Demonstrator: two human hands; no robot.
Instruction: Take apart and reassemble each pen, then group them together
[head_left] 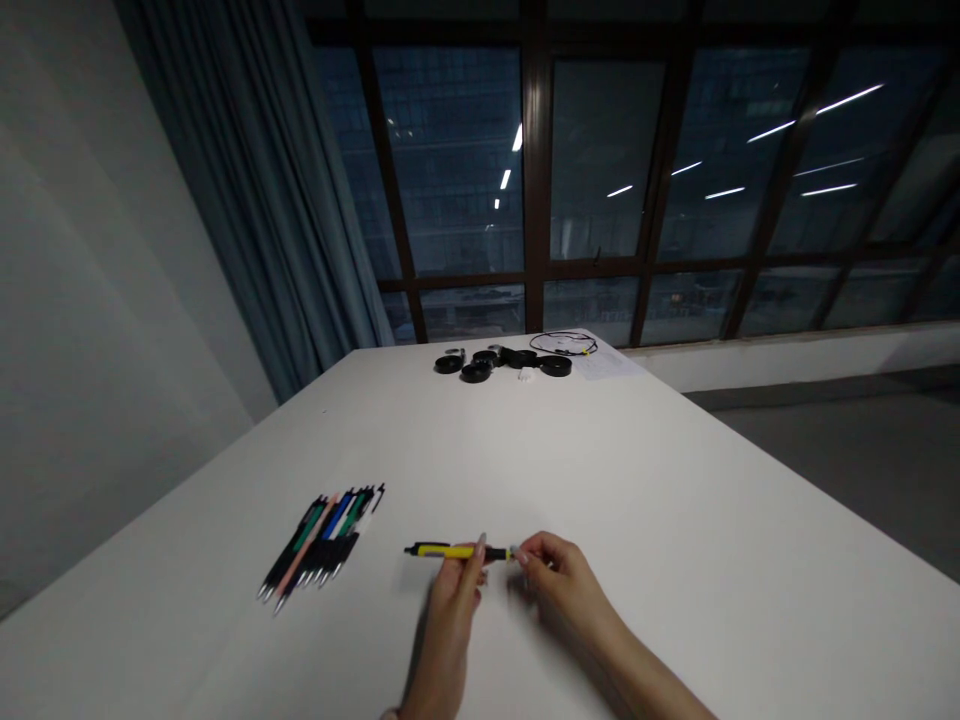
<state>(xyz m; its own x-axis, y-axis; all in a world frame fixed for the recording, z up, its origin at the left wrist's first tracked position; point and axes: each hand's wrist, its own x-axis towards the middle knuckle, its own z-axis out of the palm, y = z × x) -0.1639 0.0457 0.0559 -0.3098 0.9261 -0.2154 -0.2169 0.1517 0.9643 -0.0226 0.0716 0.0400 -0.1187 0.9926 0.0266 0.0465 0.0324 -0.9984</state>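
A yellow and black pen [450, 551] is held level just above the white table [675, 480]. My left hand [456, 588] pinches the pen near its middle from below. My right hand [559, 575] pinches the pen's right end, where a small silver tip shows. To the left lies a row of several pens [322, 540] with green, blue, pink and white barrels, side by side, tips toward me.
At the table's far edge lie black round items [502, 362], a thin black cable loop [562, 343] and a sheet of paper [611, 363]. A grey curtain [262, 220] hangs at the left, dark windows behind. The table's right edge drops to grey floor.
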